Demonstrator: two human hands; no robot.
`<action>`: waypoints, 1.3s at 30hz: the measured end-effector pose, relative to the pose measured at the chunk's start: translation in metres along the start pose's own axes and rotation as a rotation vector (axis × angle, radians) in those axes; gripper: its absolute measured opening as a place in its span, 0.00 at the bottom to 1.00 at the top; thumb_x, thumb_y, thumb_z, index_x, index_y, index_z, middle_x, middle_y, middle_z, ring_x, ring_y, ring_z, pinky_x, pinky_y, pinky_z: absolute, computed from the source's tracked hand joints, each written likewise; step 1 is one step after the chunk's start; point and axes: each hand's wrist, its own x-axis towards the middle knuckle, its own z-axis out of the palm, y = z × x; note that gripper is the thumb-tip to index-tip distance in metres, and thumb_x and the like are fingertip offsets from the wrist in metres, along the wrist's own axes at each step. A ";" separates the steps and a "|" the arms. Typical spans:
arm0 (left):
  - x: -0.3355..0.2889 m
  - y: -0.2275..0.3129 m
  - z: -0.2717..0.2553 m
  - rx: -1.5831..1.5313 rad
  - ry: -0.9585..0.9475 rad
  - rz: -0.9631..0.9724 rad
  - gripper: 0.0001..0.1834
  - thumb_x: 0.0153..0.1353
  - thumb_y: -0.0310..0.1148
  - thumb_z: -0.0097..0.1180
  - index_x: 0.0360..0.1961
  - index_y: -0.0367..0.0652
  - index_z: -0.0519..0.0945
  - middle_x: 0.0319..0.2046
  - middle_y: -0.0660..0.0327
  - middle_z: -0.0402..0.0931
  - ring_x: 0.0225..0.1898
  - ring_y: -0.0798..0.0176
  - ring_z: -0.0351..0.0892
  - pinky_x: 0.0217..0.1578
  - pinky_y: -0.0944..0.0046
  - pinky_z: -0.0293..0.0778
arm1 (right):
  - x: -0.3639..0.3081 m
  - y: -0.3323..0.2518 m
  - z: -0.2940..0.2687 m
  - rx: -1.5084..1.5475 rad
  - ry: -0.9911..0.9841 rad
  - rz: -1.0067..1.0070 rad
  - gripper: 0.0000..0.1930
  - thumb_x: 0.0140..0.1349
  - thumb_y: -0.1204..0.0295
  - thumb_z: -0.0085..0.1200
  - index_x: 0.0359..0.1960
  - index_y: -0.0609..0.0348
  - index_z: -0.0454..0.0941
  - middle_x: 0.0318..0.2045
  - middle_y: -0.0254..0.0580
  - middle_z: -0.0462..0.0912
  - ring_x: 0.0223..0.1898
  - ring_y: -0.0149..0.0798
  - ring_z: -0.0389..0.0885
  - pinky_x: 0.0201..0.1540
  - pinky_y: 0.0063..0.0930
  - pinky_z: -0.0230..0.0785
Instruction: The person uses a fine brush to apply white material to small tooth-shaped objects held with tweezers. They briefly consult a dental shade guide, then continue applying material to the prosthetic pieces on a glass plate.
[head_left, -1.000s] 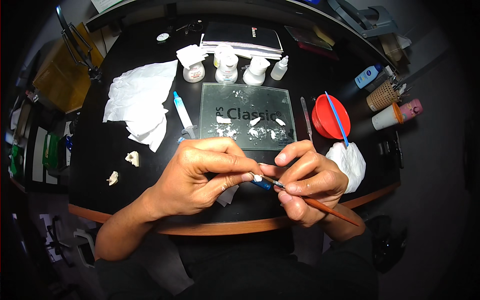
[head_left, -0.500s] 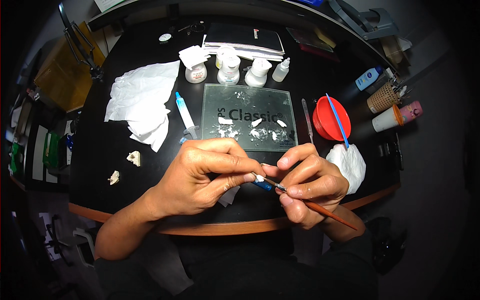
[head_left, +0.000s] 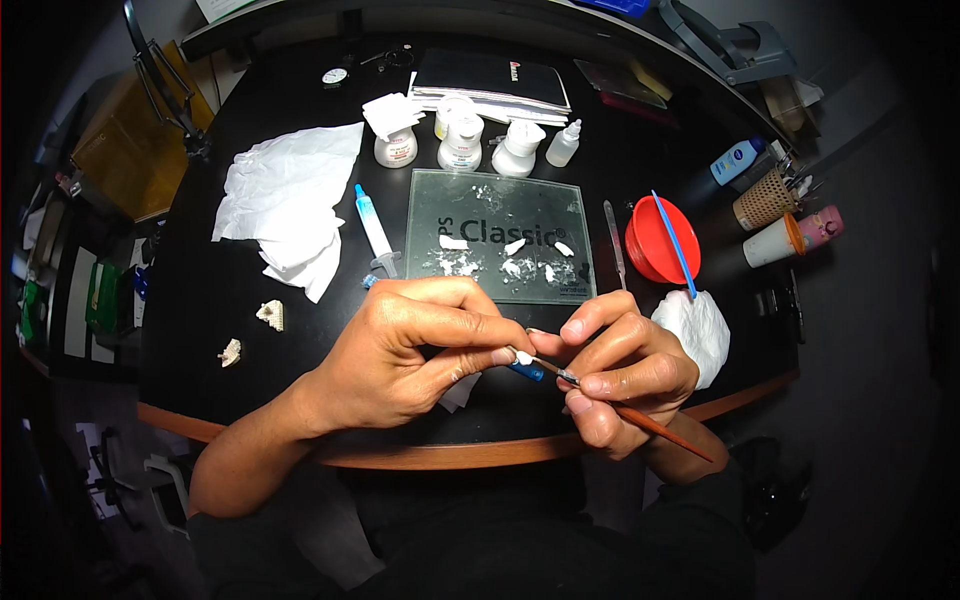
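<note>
My left hand (head_left: 405,345) is closed in a pinch, holding a small white tooth-like piece (head_left: 523,357) at its fingertips. Between the fingers of my right hand (head_left: 632,365) is a fine brush (head_left: 660,430) with an orange-brown handle, its tip at the white piece. Whether tip and piece touch is too small to tell. Below the fingertips lies a blue object (head_left: 527,371), partly hidden. Just beyond the hands, a glass slab (head_left: 490,205) carries several white lumps and smears of paste.
White bottles (head_left: 460,145) stand behind the slab. Left are a blue-and-white syringe (head_left: 374,225), paper towels (head_left: 290,190) and two plaster tooth models (head_left: 271,315). Right are a spatula (head_left: 614,245), a red bowl (head_left: 645,245) with a blue stick across it, and crumpled white tissue (head_left: 693,335).
Both hands stay almost in place. The brush and right fingertips have shifted very slightly, and the white piece looks a little turned. The whole view has moved a touch.
</note>
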 end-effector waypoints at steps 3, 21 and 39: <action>0.000 0.000 0.001 0.004 0.006 0.039 0.11 0.60 0.18 0.68 0.43 0.39 0.91 0.33 0.59 0.83 0.33 0.68 0.83 0.32 0.69 0.76 | 0.000 0.000 -0.001 0.015 -0.001 -0.015 0.14 0.48 0.89 0.61 0.37 0.62 0.82 0.29 0.44 0.81 0.45 0.47 0.84 0.50 0.43 0.86; 0.000 -0.004 0.001 0.046 0.008 0.118 0.14 0.59 0.17 0.69 0.46 0.40 0.91 0.34 0.61 0.84 0.32 0.69 0.84 0.32 0.70 0.78 | -0.003 0.001 -0.001 -0.002 -0.001 -0.088 0.13 0.45 0.88 0.61 0.34 0.61 0.83 0.28 0.42 0.83 0.45 0.48 0.84 0.48 0.39 0.85; 0.000 -0.004 0.001 0.050 0.008 0.118 0.14 0.59 0.17 0.69 0.45 0.41 0.91 0.33 0.61 0.84 0.32 0.70 0.84 0.30 0.70 0.77 | -0.003 -0.001 0.001 -0.007 0.021 -0.058 0.13 0.44 0.88 0.62 0.33 0.62 0.85 0.28 0.42 0.83 0.45 0.48 0.84 0.46 0.38 0.84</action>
